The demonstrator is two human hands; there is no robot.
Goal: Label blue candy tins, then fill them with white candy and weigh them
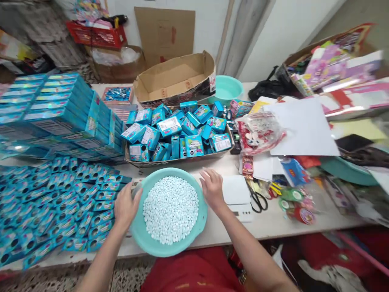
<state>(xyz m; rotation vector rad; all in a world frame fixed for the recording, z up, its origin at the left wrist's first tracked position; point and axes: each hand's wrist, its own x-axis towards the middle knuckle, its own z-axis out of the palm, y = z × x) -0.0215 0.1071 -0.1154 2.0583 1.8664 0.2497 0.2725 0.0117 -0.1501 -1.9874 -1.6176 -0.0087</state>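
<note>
A round turquoise plastic basin [137, 221] stands in front of me at the table's front edge, filled with small pale blue pellets [170, 209]. My left hand [126, 206] is at its left rim, thumb against the edge and fingers along the outside. Opposite it, my right hand [212, 188] has curved fingers at the right rim. Left of my left hand lie many small blue boxes [60, 202] in rows, dark round openings showing on several. Just behind the basin, a low carton [164, 163] is heaped with more blue boxes [194, 146].
Tall stacks of blue boxes [60, 109] rise at the left. An open cardboard box [176, 83] and another turquoise basin [227, 87] stand at the back. To the right are a white scale [236, 190], black-handled scissors [259, 202], tape rolls [293, 194], papers [304, 127] and plastic bags [261, 129].
</note>
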